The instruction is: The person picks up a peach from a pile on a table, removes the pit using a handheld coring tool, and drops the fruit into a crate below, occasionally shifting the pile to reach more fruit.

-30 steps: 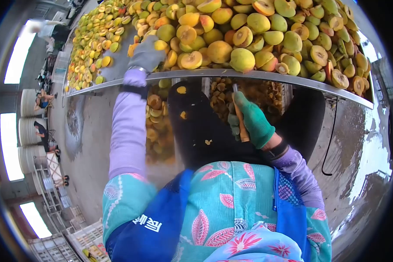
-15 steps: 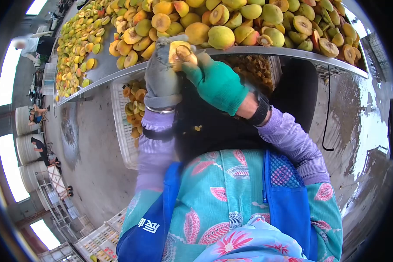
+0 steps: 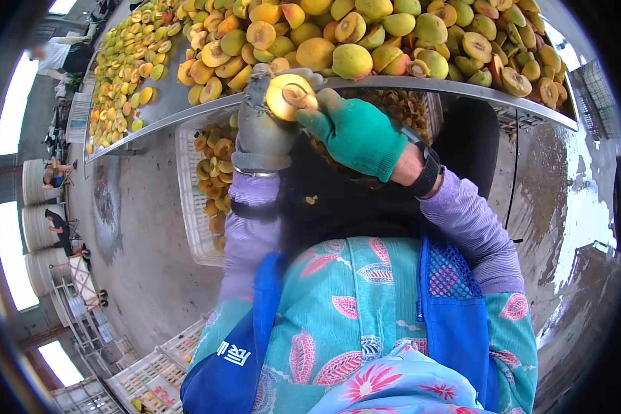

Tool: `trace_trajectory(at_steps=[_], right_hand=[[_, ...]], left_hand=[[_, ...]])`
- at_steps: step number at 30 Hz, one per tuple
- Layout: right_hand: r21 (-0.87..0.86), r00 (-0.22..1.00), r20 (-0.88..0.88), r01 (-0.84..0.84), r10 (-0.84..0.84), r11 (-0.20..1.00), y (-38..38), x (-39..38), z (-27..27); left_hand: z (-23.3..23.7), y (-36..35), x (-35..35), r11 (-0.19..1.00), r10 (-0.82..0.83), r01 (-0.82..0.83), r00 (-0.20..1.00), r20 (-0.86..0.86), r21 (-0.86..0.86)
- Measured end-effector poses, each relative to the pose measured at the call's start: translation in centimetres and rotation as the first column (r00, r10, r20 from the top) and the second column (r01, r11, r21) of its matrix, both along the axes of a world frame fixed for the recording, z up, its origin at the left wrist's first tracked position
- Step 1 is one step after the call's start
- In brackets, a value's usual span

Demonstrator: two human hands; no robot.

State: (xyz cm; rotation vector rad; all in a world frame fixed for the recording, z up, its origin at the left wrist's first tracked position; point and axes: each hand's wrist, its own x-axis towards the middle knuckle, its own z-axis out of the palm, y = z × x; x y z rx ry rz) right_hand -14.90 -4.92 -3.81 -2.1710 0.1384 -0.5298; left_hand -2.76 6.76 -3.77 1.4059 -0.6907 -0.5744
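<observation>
My left hand (image 3: 263,127), in a dirty grey glove, is closed around a halved yellow peach (image 3: 280,102), its cut face turned up toward me. In a green glove, my right hand (image 3: 362,134) is closed, thumb and forefinger pinched at the right edge of that cut face. A thin curved loop (image 3: 297,88) shows around the pit area; I cannot tell whether it is a tool in my right fingers. Both hands are just in front of the metal table rim (image 3: 421,83), below a heap of whole and halved peaches (image 3: 386,41).
More peach halves (image 3: 127,83) spread along the table's left part. Under the rim stand a white crate of peach pieces (image 3: 216,165) and another crate holding brown scraps (image 3: 400,103). Crates (image 3: 162,376) sit on the floor at lower left. Several people are farther off at left.
Both hands have come slightly toward me and to the right with the peach half. Its cut face now shows more fully, the right thumb and forefinger at its right edge.
</observation>
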Motion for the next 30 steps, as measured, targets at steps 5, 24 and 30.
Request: trace_trajectory(at_steps=[5, 24, 30], right_hand=[[0.013, 0.997, 0.015, -0.070, 0.070, 0.997, -0.2, -0.1, 0.1], [0.869, 0.895, -0.329, 0.162, 0.301, 0.469, 2.3, -1.3, 1.3], [0.973, 0.905, -0.220, 0.176, 0.363, 0.149, 1.5, -0.9, 1.7]], left_hand=[[0.6, 0.2, -0.6, 0.992, 0.001, -0.036, 0.963, 0.269, 0.124], [0.2, -0.4, -1.9, 0.993, 0.111, -0.104, 0.981, -0.161, 0.053], [1.5, -3.0, -0.6, 0.998, -0.027, 0.006, 0.953, 0.301, 0.068]])
